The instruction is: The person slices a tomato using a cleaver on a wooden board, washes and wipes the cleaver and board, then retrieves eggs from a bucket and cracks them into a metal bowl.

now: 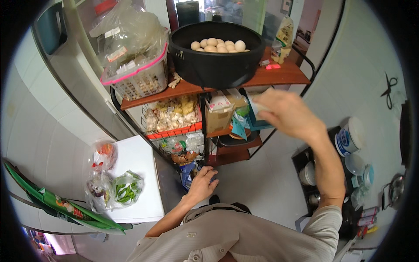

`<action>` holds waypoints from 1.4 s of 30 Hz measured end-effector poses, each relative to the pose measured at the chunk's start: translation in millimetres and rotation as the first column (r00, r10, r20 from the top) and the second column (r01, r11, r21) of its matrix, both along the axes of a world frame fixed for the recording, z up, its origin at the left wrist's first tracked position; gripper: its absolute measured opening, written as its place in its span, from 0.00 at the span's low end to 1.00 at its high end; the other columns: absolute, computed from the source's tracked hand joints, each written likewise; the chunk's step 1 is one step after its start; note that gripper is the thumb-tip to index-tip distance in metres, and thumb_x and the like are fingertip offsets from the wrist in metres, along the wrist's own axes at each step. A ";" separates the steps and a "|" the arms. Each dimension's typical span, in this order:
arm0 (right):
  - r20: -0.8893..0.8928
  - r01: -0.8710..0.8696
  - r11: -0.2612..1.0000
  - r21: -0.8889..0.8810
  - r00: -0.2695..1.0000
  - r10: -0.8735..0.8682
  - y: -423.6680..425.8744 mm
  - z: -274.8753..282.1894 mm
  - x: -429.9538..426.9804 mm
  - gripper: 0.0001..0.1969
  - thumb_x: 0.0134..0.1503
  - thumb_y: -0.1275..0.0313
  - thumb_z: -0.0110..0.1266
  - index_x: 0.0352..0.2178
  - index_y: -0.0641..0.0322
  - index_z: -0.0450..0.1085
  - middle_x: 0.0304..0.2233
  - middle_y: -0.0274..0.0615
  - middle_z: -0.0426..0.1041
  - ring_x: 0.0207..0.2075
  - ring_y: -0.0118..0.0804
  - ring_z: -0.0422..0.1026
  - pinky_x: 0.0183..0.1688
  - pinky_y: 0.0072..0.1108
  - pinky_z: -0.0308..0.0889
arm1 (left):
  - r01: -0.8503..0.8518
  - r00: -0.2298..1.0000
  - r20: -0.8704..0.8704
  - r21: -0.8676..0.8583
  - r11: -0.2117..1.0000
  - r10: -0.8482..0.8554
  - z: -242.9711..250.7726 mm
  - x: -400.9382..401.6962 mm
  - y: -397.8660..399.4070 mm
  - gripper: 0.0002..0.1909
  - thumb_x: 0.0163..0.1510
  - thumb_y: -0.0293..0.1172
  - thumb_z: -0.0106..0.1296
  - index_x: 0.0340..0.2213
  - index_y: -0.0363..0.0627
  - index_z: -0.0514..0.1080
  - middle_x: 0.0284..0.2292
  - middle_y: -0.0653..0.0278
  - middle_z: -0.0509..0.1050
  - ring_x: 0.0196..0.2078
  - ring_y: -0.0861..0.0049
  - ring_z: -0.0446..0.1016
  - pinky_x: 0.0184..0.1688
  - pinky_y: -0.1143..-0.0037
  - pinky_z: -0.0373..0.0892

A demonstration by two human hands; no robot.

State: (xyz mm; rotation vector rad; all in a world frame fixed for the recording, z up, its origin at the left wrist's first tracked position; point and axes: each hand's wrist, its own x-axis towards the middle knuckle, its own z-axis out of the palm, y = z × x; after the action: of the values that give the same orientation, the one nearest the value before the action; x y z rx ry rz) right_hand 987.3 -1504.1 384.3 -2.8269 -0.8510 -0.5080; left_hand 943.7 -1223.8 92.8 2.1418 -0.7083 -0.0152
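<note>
My right hand [288,113] reaches out in front of the rack's right side, fingers bent downward. Its fingertips overlap a pale thing [255,102] at a teal bin [254,120] on the middle shelf. Whether they grip it I cannot tell. Low in front of my body, my left hand [202,185] hangs with its fingers apart, holding nothing. A blue package [187,175] lies near it at the rack's foot. Above, on the wooden top shelf [196,85], stands a large black pot [216,67] with several eggs [219,46] showing inside.
A pink-rimmed plastic basket [139,83] stands left of the pot. Below it, a wire basket holds garlic bulbs [162,121]. Bagged green vegetables [127,191] lie on a white surface [140,163] at left. Scissors [389,90] hang on the right wall above a white tub [352,136].
</note>
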 end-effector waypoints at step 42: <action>0.116 -0.870 0.488 0.072 0.493 0.862 41.7 140.3 274.7 0.19 0.49 0.61 0.59 0.35 0.69 0.77 0.30 0.53 0.78 0.31 0.47 0.78 0.36 0.29 0.71 | -0.072 0.988 -0.002 -0.888 0.454 0.154 327.8 220.0 -87.5 0.25 0.67 0.38 0.42 0.59 0.33 0.60 0.49 0.50 0.72 0.46 0.64 0.77 0.39 0.69 0.80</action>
State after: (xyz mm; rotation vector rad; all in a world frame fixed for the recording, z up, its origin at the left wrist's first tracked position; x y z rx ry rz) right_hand 1262.0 -1462.4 524.6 -1.8468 -1.9870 -0.4377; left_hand 1163.7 -1311.2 420.6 1.1318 -0.4392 0.4381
